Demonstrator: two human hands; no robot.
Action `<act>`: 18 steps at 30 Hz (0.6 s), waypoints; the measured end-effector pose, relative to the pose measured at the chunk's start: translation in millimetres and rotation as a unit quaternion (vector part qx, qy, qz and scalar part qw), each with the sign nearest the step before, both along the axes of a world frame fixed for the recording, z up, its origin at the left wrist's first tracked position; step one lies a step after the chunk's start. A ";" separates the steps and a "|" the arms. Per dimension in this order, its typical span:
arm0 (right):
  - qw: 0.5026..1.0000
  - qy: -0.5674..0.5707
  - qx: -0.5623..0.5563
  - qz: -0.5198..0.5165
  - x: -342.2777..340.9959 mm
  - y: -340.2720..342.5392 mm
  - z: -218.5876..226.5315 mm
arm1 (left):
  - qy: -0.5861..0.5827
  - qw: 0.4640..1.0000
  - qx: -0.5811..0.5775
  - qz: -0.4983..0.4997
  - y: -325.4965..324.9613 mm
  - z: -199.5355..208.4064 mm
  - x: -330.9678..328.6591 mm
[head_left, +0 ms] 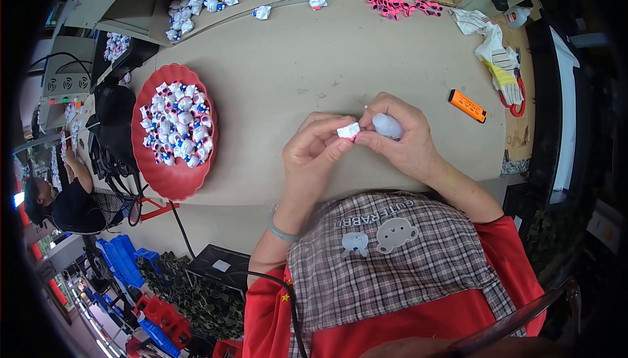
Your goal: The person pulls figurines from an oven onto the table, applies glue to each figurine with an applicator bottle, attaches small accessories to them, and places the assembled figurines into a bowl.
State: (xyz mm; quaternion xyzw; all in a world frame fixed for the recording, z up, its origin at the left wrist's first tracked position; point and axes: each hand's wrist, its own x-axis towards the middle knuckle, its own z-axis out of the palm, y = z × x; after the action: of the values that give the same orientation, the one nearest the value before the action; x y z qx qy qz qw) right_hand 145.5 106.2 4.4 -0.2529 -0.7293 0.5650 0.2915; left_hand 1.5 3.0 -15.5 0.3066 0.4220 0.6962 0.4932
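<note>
My left hand (pixel 313 147) is closed, its thumb and fingers pinching a small white figurine (pixel 349 131) with a pink lower edge. My right hand (pixel 404 137) is wrapped round a pale, rounded, translucent squeeze bottle (pixel 387 125); its nozzle end is hidden by the fingers. A thin pointed tip shows above the right index finger, and I cannot make out what it belongs to. The two hands meet over the table, thumbs almost touching beside the figurine. To the left, a red scalloped dish (pixel 175 186) holds many small white figurines with blue and pink parts.
An orange lighter (pixel 467 106) lies to the right, near red-handled scissors (pixel 518 104) and a white-and-yellow glove (pixel 500 63). Pink pieces (pixel 396 6) and more figurines (pixel 261 12) lie at the far edge. Cables (pixel 121 155) hang left; a person (pixel 75 204) sits beyond.
</note>
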 end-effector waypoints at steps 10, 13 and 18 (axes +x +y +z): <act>0.997 -0.053 -0.047 -0.035 -13.0 -7.5 1.3 | 0.234 0.970 -0.006 0.068 -1.8 8.1 -8.0; 0.995 -0.031 -0.078 -0.047 -8.6 -4.0 2.8 | 0.381 0.916 0.014 0.124 -7.1 25.4 -35.4; 0.994 -0.040 -0.097 -0.041 10.4 5.2 7.4 | 0.596 0.730 -0.075 0.325 -32.7 57.1 -108.0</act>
State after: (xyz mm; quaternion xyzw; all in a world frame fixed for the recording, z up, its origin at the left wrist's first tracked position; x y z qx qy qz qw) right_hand 155.8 111.4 11.8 -0.3318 -0.6708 0.6105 0.2591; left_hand -106.4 -29.7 41.7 0.4651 0.7539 0.4542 -0.0946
